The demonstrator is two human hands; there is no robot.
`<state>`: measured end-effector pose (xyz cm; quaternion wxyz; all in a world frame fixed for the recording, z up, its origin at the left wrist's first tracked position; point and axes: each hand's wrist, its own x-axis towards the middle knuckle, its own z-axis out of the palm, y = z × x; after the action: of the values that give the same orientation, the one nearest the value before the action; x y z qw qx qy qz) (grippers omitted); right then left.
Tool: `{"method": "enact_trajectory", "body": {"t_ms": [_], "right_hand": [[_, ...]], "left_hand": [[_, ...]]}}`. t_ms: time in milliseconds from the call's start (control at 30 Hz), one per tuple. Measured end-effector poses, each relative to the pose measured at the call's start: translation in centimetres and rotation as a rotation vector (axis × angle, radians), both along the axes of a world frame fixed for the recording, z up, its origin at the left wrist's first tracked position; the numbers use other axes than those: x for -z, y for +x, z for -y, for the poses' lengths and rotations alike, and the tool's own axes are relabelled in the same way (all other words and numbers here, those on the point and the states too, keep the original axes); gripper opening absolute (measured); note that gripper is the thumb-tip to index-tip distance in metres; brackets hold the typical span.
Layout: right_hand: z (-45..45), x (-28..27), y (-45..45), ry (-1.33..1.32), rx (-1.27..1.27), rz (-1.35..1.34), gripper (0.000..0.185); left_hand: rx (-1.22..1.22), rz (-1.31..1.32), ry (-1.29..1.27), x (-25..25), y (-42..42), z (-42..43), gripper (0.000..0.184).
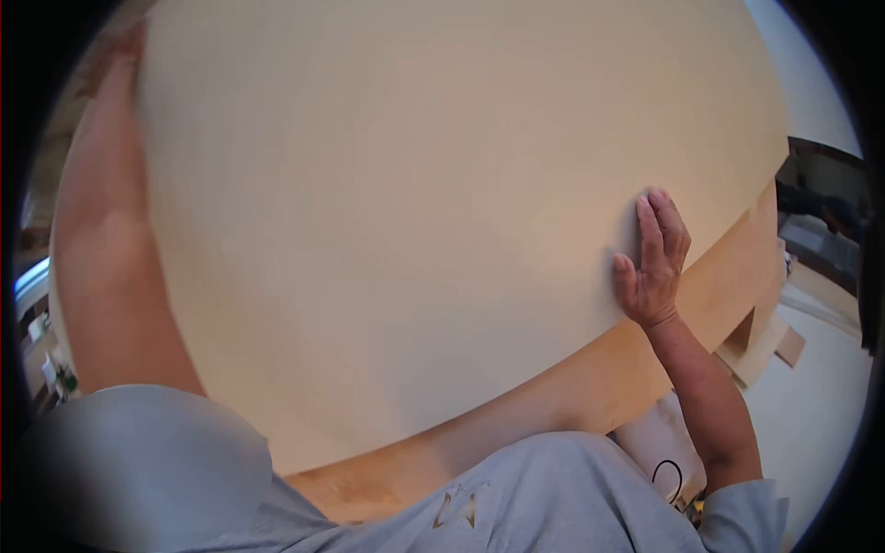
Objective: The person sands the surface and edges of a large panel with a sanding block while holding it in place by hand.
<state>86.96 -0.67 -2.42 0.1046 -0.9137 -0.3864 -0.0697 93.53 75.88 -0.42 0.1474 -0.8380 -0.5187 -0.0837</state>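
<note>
A large, smooth, pale sheet [396, 212] fills most of the view. My right hand [659, 263] rests on its face near the right edge, palm down, fingers stretched out and thumb a little apart. Along the left side my left arm reaches up to the far left edge of the sheet. There my left hand [118, 55] is dark and blurred at the top left, and its fingers cannot be made out. Beneath the sheet, a browner wooden surface [553, 396] shows along the near and right edges.
Small wooden pieces [790, 347] lie on a pale surface [811, 405] at the right. A dark object [820, 198] stands at the far right. A thin black cable [680, 475] loops near my right elbow. Small blurred items are at the left edge.
</note>
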Motion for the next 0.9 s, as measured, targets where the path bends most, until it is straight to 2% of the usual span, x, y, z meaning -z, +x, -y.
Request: {"method": "enact_trajectory", "body": {"t_ms": [167,200,300,467,500,567,667,767,833,900], "right_hand": [[0.0,0.3,0.4,0.006,0.0,-0.011,0.068],[-0.1,0.4,0.2,-0.002,-0.004,-0.004,0.068],[-1.6,-0.6,-0.2,0.009,-0.008,0.035,0.068],[-2.8,-0.9,0.6,0.044,-0.02,0.074,0.063],[-2.7,-0.7,0.6,0.062,-0.022,0.08,0.062],[-1.9,0.0,0.3,0.097,-0.032,0.101,0.06],[-2.0,0.9,0.8,0.131,-0.033,0.127,0.059],[-2.8,2.2,1.1,0.14,-0.011,0.14,0.059],[-3.7,2.8,0.6,0.161,-0.013,0.131,0.059],[-4.1,2.4,1.7,0.146,-0.013,0.13,0.059]], "left_hand": [[-0.082,-0.14,0.012,0.7,2.7,-3.1,0.079],[-0.119,-0.13,0.032,0.4,2.3,-2.9,0.078],[-0.004,-0.083,0.028,-0.3,-0.5,-0.8,0.084],[0.224,0.158,0.077,0.5,-6.0,13.1,0.099],[0.303,0.219,0.221,3.2,-7.3,15.1,0.097],[0.406,0.198,0.221,2.9,-12.4,27.1,0.096],[0.53,0.296,0.026,3.4,-19.9,40.8,0.092],[0.513,0.265,-0.211,4.4,-27.1,52.0,0.092],[0.523,0.218,-0.259,4.5,-30.7,55.5,0.092],[0.49,0.189,-0.257,4.2,-31.0,55.5,0.092]]}}
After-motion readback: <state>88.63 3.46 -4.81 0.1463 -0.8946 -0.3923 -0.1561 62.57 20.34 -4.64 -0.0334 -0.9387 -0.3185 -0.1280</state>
